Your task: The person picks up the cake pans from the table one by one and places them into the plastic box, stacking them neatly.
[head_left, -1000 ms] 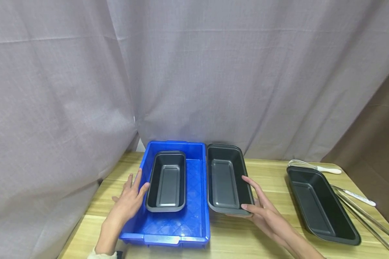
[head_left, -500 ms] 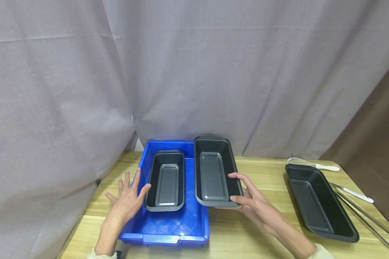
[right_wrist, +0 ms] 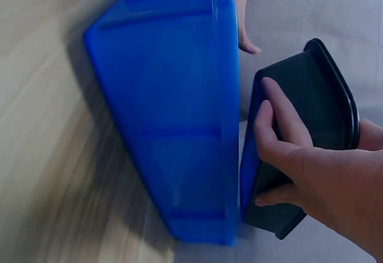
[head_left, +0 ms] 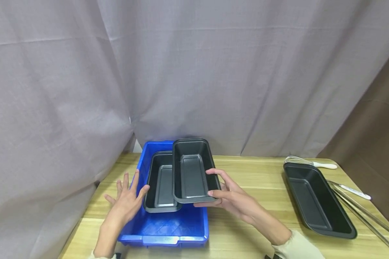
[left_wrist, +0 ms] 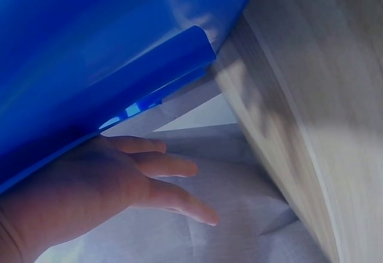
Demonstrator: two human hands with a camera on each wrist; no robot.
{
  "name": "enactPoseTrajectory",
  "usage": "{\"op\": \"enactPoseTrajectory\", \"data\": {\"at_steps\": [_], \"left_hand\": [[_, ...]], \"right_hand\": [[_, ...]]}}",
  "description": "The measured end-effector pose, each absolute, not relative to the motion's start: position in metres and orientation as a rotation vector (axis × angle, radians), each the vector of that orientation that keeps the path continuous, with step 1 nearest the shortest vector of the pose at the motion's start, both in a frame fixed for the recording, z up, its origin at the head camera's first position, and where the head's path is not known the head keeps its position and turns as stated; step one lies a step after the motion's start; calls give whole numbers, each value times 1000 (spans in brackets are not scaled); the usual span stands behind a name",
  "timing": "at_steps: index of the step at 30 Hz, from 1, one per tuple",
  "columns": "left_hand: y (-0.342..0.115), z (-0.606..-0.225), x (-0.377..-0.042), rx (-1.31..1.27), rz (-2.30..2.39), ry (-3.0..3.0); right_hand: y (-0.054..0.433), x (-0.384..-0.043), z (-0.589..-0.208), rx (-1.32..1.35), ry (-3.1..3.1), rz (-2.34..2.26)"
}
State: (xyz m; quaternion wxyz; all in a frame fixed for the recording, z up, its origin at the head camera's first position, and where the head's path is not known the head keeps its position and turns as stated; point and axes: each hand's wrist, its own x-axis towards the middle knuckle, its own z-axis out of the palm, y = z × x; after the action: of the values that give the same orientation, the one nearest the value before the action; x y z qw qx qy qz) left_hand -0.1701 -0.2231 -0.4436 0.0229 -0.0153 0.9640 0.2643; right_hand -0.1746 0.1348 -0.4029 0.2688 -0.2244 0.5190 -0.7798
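Note:
A dark grey loaf pan [head_left: 192, 176] hangs tilted over the right side of a blue plastic bin [head_left: 191, 238]. My right hand [head_left: 235, 199] grips this pan at its near right corner, thumb and index finger on the inside and the other fingers underneath. In the right wrist view, those fingers [right_wrist: 287, 116] lie against the pan's outer wall and base. A second loaf pan [head_left: 163, 192] lies inside the bin at its left, partly covered by the held one. My left hand [head_left: 124, 205] rests at the bin's left rim with its fingers spread.
A third loaf pan [head_left: 314, 201] lies on the wooden table [head_left: 256, 176] at the right. Behind it is a whisk [head_left: 322, 165]. Beside it are a white-handled utensil [head_left: 354, 192] and long metal rods [head_left: 367, 219]. Grey curtain [head_left: 194, 79] hangs behind the table.
My right hand has carried the loaf pan leftward, from beside the bin to above it, partly over the pan inside. My left hand stays at the rim, its fingers a little more spread.

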Motion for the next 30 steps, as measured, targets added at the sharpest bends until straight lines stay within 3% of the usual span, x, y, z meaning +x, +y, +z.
{"op": "enactPoseTrajectory", "data": {"at_steps": [30], "left_hand": [[-225, -446, -171, -42, 903, 2987]], "right_hand": [[53, -186, -422, -402, 1553, -1925]]}}
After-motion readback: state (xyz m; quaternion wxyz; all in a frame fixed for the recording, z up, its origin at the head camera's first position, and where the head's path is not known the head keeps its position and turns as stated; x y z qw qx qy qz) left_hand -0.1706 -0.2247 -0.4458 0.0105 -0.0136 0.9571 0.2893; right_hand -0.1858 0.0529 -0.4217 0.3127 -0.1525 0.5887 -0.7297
